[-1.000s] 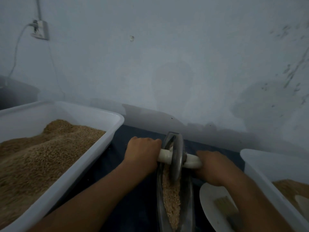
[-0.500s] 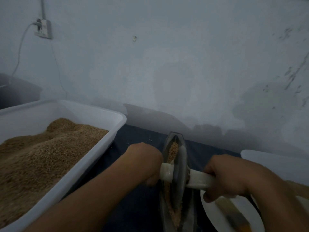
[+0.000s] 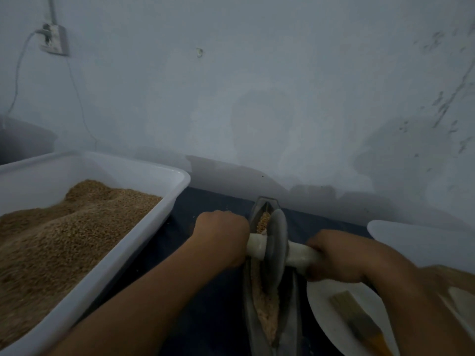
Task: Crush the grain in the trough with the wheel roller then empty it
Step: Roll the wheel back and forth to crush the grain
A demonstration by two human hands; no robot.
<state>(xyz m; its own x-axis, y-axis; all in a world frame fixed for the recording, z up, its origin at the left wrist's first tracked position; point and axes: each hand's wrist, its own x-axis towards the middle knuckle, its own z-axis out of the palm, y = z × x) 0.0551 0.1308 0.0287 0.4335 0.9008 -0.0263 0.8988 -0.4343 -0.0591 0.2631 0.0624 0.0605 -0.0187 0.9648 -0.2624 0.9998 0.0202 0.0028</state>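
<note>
The metal trough runs lengthwise away from the person, grain inside, and the wheel roller stands across it, left hand and right hand each gripping a handle end, equally near.

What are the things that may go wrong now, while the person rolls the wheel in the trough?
1. Grain lies heaped along the narrow trough; the wheel roller may push some over the rim onto the dark cloth.
2. The right hand grips the handle just above the white plate holding a brush; it may knock them.
</note>
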